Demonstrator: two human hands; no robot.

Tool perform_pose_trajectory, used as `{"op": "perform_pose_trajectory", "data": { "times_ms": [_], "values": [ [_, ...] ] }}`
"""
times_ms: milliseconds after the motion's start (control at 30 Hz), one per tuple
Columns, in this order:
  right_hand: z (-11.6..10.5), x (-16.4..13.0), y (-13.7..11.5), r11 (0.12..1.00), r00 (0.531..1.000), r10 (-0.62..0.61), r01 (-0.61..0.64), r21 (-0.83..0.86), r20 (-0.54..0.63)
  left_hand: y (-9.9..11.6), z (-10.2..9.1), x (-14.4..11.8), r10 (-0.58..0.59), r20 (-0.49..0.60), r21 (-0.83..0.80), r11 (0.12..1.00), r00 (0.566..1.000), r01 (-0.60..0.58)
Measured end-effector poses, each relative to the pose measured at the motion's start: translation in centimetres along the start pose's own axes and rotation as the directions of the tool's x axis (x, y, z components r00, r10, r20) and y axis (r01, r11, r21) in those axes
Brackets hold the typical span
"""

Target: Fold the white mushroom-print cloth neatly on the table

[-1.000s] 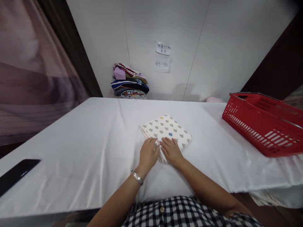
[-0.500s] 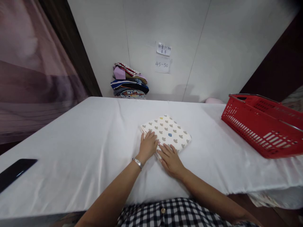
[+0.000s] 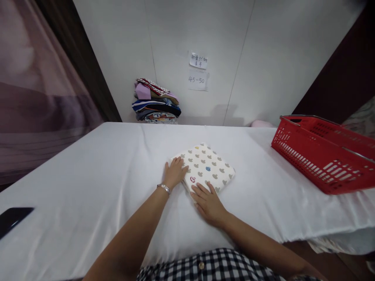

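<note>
A folded white cloth with grey, blue, red and yellow apple-like prints lies flat on the white-covered table, one corner turned toward the back. On its left edge rests my left hand, fingers spread and a silver bracelet at the wrist. My right hand lies along the near edge, its fingertips on the fabric and its fingers apart. Both palms face down and neither hand grips the cloth.
To the right stands a red plastic basket with metal handles. A dark flat phone-like object lies at the left edge. Behind the table is a stack of folded fabrics against the wall, under paper signs.
My left hand has slid left toward the cloth's left corner, and my right hand has shifted slightly down. The red print near the front edge now shows. The view has turned a little.
</note>
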State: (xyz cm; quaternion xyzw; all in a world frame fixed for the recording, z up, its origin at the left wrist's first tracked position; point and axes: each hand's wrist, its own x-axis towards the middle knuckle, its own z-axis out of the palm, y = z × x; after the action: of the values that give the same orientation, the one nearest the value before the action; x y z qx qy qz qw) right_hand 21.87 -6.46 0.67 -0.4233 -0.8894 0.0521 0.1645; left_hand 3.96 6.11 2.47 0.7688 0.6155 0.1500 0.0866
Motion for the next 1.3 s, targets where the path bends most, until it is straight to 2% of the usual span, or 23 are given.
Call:
{"op": "perform_pose_trajectory", "data": {
  "times_ms": [100, 267, 367, 567, 700, 833, 1000, 1133, 1300],
  "values": [
    [0.0, 0.0, 0.0, 1.0, 1.0, -0.005, 0.005, -0.007, -0.002, 0.3, -0.4, 1.1, 0.023, -0.027, 0.028, 0.999, 0.999, -0.023],
    [-0.1, 0.0, -0.1, 1.0, 1.0, -0.01, 0.009, -0.019, -0.007, 0.0, 0.2, 2.4, -0.07, 0.024, 0.001, 0.998, 0.997, 0.07],
    [-0.3, 0.0, -0.2, 1.0, 1.0, 0.0, 0.0, 0.005, 0.002, -0.1, 0.5, 2.4, -0.079, 0.023, -0.017, 0.997, 0.997, 0.08],
    [-1.4, 0.1, 0.3, 0.984, 0.999, 0.038, -0.04, 0.174, 0.01, -0.8, -0.2, 2.5, -0.067, 0.006, -0.067, 0.996, 0.998, 0.067],
    [-2.0, 1.3, 2.3, 0.954, 0.989, 0.125, -0.098, 0.283, -0.079, -1.4, -1.0, 3.7, -0.071, -0.043, -0.028, 0.997, 0.997, 0.07],
    [-2.5, 4.3, 5.9, 0.963, 0.972, 0.131, -0.079, 0.257, -0.194, -1.4, -1.3, 4.8, -0.1, -0.075, 0.034, 0.994, 0.992, 0.103],
    [-3.1, 10.4, 10.7, 0.967, 0.956, 0.176, -0.123, 0.225, -0.236, -1.2, -1.0, 5.7, -0.114, -0.115, -0.015, 0.994, 0.987, 0.113],
    [-3.2, 15.2, 13.2, 0.974, 0.964, 0.212, -0.194, 0.12, -0.163, -1.4, -0.7, 6.2, -0.132, -0.147, -0.096, 0.988, 0.98, 0.119],
    [-2.9, 19.0, 15.1, 0.985, 0.985, 0.174, -0.174, 0.018, -0.009, -2.2, 0.2, 6.1, -0.079, -0.248, -0.201, 0.979, 0.966, 0.029]
  ]
}}
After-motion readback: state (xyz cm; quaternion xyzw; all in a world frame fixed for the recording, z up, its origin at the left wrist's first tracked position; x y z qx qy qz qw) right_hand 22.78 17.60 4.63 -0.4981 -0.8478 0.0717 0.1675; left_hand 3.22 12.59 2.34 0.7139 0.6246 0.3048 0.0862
